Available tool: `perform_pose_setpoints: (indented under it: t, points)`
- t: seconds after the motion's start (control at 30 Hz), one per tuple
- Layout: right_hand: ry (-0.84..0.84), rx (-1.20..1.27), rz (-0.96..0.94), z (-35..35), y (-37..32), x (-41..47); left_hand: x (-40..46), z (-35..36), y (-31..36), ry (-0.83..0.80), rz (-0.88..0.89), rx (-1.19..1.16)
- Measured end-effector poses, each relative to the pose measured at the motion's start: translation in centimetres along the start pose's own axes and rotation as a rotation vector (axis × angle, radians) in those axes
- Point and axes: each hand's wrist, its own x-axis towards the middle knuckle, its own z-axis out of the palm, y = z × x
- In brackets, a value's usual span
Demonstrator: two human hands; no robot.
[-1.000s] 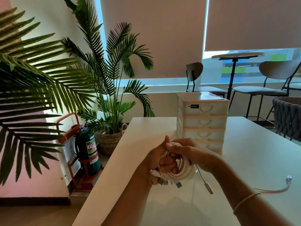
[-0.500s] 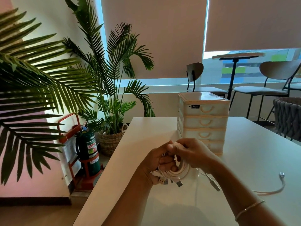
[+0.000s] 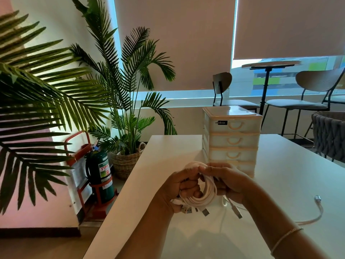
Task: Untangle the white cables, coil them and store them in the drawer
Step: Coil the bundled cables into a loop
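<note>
A coil of white cables (image 3: 205, 195) hangs above the white table (image 3: 291, 172), held between both hands. My left hand (image 3: 179, 187) grips the coil's left side with fingers curled through the loops. My right hand (image 3: 224, 178) pinches the coil's top and right side. Several plugs (image 3: 205, 212) dangle below the coil. One loose cable end (image 3: 317, 199) trails over the table to the right. Behind the hands stands a small plastic drawer unit (image 3: 232, 139), all its drawers closed.
The table's left edge runs close to my left forearm. A potted palm (image 3: 127, 113) and a green fire extinguisher (image 3: 100, 172) stand on the floor at left. Chairs (image 3: 309, 90) and a round table are at the window. A woven seat (image 3: 330, 135) sits at the right.
The loose cable end on the right has been drawn in towards the hands. My right hand has shifted slightly over the top of the coil; the left keeps its hold.
</note>
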Motion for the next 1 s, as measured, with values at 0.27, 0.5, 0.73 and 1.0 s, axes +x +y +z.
perform_pose_setpoints:
  t: [0.27, 0.5, 0.73, 1.0]
  points:
    - [0.091, 0.003, -0.051, 0.1, 0.6, 0.5, 0.4, 0.2, 0.1, 0.189, -0.015, 0.017]
    - [0.317, -0.343, -0.019, 2.1, -0.4, 0.3, 0.7, 0.3, 0.3, 0.346, 0.039, -0.154]
    - [0.577, -0.473, -0.101, 4.3, 2.3, 1.3, 1.0, 0.2, 0.5, 0.419, 0.075, -0.259]
    - [0.626, -0.707, -0.036, 6.1, 3.3, 0.9, 1.4, 0.1, 0.3, 0.555, 0.047, -0.233]
